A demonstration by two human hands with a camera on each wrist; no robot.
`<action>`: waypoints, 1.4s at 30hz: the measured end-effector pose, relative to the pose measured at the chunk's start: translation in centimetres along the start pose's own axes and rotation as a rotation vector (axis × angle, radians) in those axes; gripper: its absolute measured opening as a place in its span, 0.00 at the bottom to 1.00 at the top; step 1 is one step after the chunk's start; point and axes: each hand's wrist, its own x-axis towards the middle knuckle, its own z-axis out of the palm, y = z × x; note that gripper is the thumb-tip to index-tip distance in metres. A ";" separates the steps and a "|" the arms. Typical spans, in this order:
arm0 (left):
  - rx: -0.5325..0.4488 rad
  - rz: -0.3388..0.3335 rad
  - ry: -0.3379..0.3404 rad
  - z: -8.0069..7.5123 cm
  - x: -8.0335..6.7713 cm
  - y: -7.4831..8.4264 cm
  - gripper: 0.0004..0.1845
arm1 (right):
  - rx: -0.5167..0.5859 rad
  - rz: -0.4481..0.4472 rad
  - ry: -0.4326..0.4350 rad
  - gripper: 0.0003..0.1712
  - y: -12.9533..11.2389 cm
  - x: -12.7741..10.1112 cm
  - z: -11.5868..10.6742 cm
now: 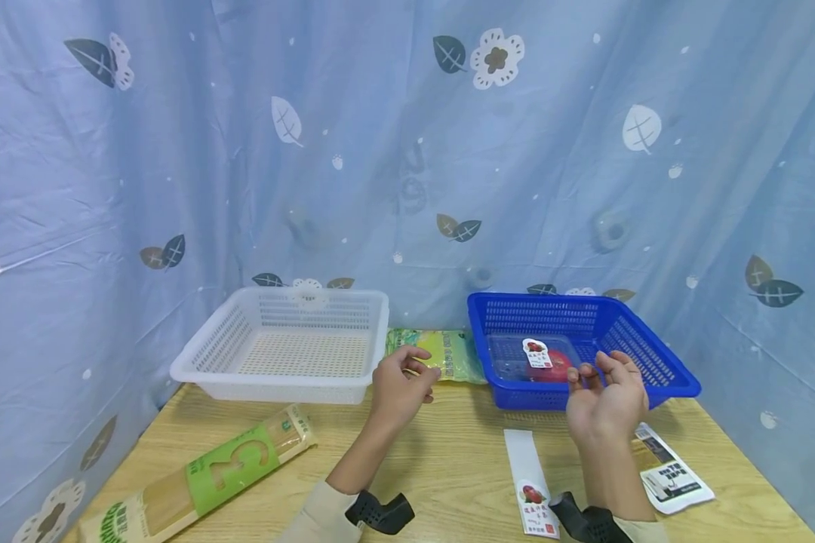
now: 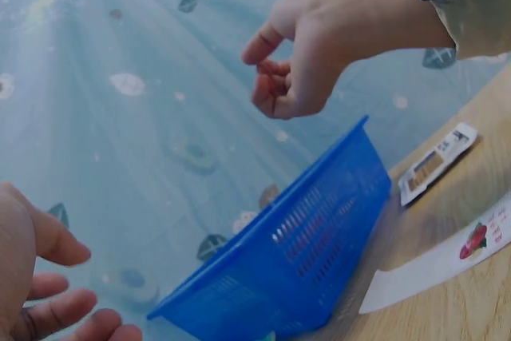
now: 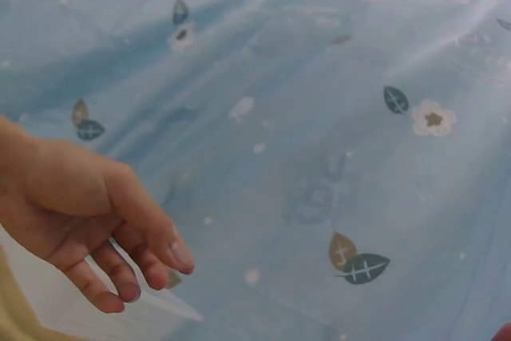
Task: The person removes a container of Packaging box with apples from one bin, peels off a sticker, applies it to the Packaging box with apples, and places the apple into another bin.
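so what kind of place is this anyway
Probably a staged recording booth, not a real kitchen or shop: a wooden table walled in by blue leaf-print curtains, with a white basket, a blue basket and packaged food laid out.

You have, left of centre, a white perforated plastic basket [image 1: 281, 345]; at lower left, a long clear packet of noodles with a green label [image 1: 204, 471]; at lower right, a white printed label card [image 1: 671, 470]; behind everything, a blue leaf-patterned curtain [image 1: 380, 151].

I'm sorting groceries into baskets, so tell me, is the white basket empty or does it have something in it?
Empty. The head view shows the white basket with only its bare perforated floor; the packaged red fruit lies in the blue basket.
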 end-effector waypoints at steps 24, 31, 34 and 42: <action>-0.040 0.096 0.030 -2.9 -1.4 0.7 0.09 | -0.084 -0.229 -0.260 0.02 1.8 -3.4 1.7; -0.023 0.116 0.009 -3.6 -2.5 1.0 0.08 | -0.086 -0.253 -0.312 0.02 2.2 -4.0 1.9; 0.017 0.139 0.001 -4.0 -2.8 1.2 0.09 | -0.124 -0.277 -0.359 0.03 2.3 -4.3 2.1; 0.198 0.288 -0.032 -5.2 -3.6 1.6 0.13 | -0.314 -0.430 -0.654 0.05 2.7 -4.5 1.8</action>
